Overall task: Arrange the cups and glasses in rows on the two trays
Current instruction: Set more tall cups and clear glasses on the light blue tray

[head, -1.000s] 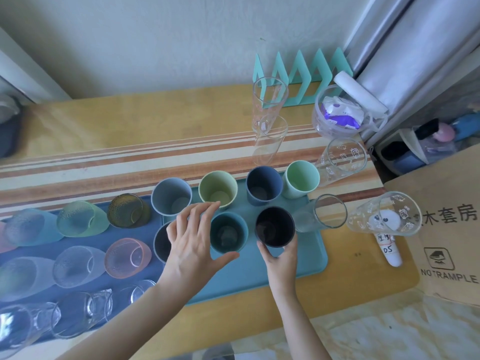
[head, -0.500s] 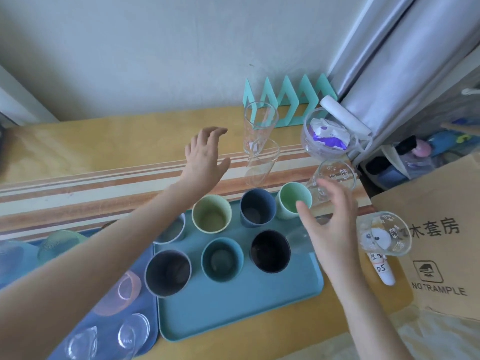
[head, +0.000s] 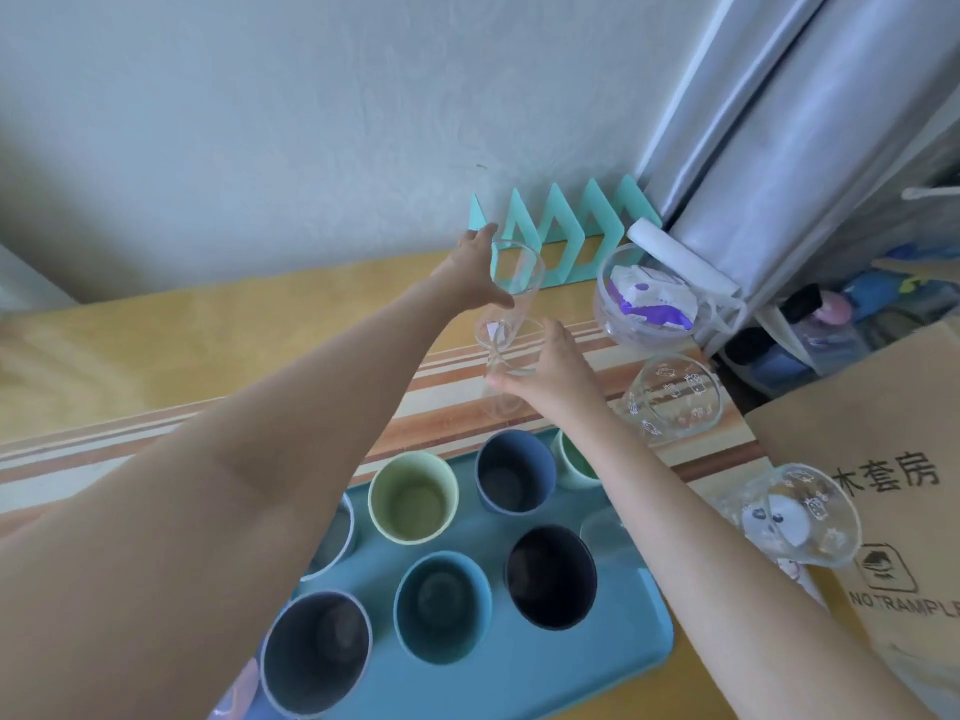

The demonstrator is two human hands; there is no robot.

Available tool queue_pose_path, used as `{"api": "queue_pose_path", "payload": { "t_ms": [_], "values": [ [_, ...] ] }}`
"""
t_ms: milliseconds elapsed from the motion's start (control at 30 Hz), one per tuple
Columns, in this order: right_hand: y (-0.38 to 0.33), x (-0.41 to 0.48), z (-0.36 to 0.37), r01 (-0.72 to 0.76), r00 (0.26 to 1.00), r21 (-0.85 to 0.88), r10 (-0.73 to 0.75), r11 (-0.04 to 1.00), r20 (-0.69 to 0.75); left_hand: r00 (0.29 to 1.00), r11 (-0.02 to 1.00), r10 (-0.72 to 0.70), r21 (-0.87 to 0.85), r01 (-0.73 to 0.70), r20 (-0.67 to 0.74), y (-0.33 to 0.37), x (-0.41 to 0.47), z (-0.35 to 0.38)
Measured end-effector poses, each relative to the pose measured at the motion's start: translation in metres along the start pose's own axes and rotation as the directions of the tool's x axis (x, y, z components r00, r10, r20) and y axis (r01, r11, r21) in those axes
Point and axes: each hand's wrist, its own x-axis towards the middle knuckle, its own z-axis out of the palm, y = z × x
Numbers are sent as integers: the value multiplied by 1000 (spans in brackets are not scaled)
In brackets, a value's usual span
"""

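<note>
Two tall clear glasses stand on the striped table runner behind the trays. My left hand is wrapped around the farther tall glass near its rim. Thumb and fingers of my right hand close around the nearer tall glass. On the teal tray stand two rows of coloured cups: yellow-green, blue and mint behind; grey-blue, teal and dark navy in front. My arms hide part of the tray and most of the dark blue tray.
Two printed clear glasses sit to the right of the tray. A glass bowl holding a packet and a teal zigzag rack stand by the wall. A cardboard box blocks the right side.
Both hands left the cups on the teal tray and reached forward. The left hand has closed on the farther tall glass and the right hand on the nearer one.
</note>
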Motion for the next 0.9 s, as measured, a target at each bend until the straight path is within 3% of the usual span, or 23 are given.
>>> {"api": "queue_pose_path", "payload": {
  "t_ms": [100, 433, 600, 900],
  "values": [
    [3, 2, 6, 20, 999, 49, -18, 999, -29, 1000, 1000, 0, 9, 0, 18, 5, 5, 8],
    [9, 2, 9, 54, 996, 167, -41, 984, -75, 984, 998, 45, -25, -50, -172, 1, -2, 17],
    [5, -7, -4, 63, 988, 317, -14, 946, -156, 917, 966, 37, -222, -135, -398, 20, -31, -30],
    [-22, -130, -100, 244, 944, 394, -125, 886, -305, 796, 946, 167, -132, -295, -581, 58, -171, -121]
  ]
}}
